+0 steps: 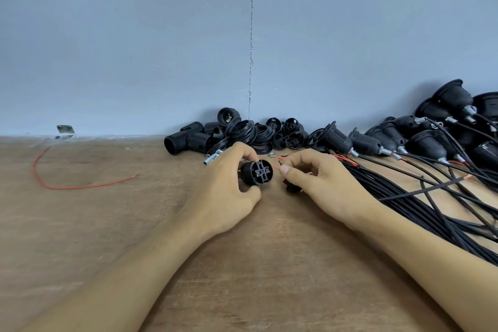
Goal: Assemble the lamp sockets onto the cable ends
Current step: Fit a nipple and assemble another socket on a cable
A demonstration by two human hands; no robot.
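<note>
My left hand [225,191] grips a black lamp socket insert [257,172] just above the wooden table, its terminal face turned toward me. My right hand [318,182] pinches a thin red wire [276,167] whose tip meets the insert's right edge. A small black part [292,188] shows under my right hand's fingers; how it is held is hidden. A bundle of black cables [420,197] runs off to the right from behind that hand.
Loose black socket shells and rings [234,135] are piled against the blue wall. Several sockets fitted on cables [404,140] lie at the right. A loose red wire [67,186] curves across the table [107,224] at the left. A metal bracket [65,131] sits by the wall.
</note>
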